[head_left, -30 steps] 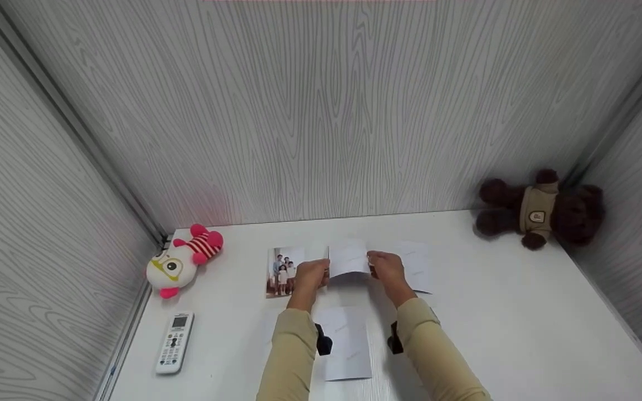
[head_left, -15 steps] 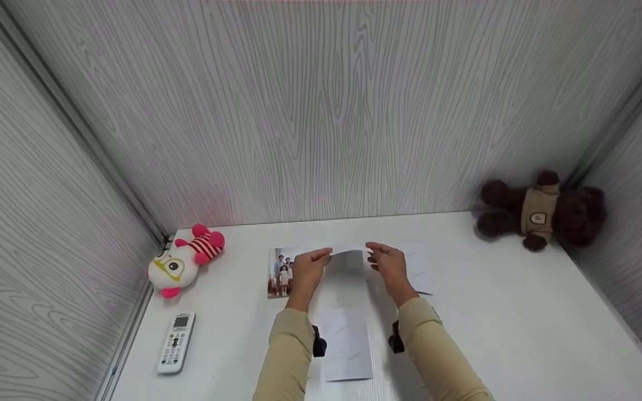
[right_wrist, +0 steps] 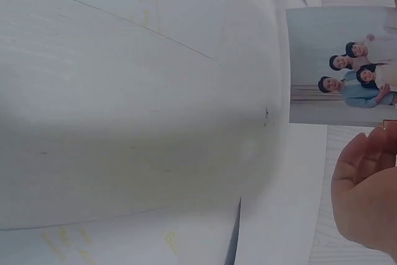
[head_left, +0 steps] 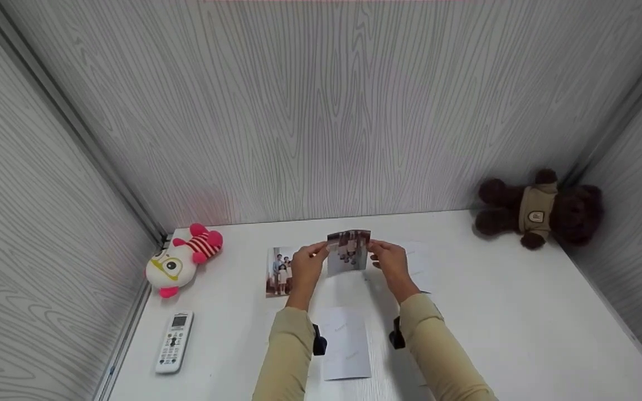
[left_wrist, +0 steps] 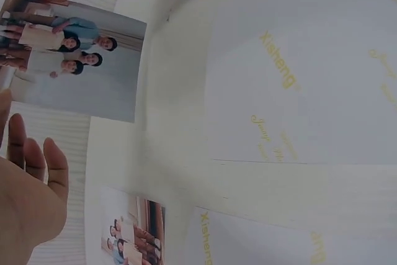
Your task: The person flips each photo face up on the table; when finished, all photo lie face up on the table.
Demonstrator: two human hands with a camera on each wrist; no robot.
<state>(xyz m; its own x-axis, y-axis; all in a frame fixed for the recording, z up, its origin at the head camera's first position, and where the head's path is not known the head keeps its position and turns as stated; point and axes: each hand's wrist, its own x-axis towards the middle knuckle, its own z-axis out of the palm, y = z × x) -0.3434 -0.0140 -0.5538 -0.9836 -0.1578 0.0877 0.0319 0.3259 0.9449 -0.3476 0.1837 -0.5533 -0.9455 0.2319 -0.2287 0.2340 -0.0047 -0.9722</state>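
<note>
A family photo (head_left: pixel 349 250) is held above the white table, its printed side facing me and the people upside down. My left hand (head_left: pixel 307 270) pinches its left edge. On the right edge, my right hand (head_left: pixel 390 264) pinches it between thumb and fingers. The left wrist view shows the same photo (left_wrist: pixel 118 85) with its people sideways. Just left of my left hand, another family photo (head_left: pixel 280 273) lies face up, partly covered by that hand. A white sheet with faint print (head_left: pixel 345 342) lies between my forearms; a similar sheet (head_left: pixel 418 262) lies beyond my right hand.
A white remote control (head_left: pixel 174 342) lies at the left of the table. Behind it is a plush toy with a striped body (head_left: pixel 179 264). A brown teddy bear (head_left: pixel 541 209) lies at the back right corner. Grey wood-grain panels (head_left: pixel 321 111) wall the table in.
The held photo has turned over: first its white back faced me, then it was nearly edge-on, and now its picture shows. Both hands rotated with it. Things on the table stayed put.
</note>
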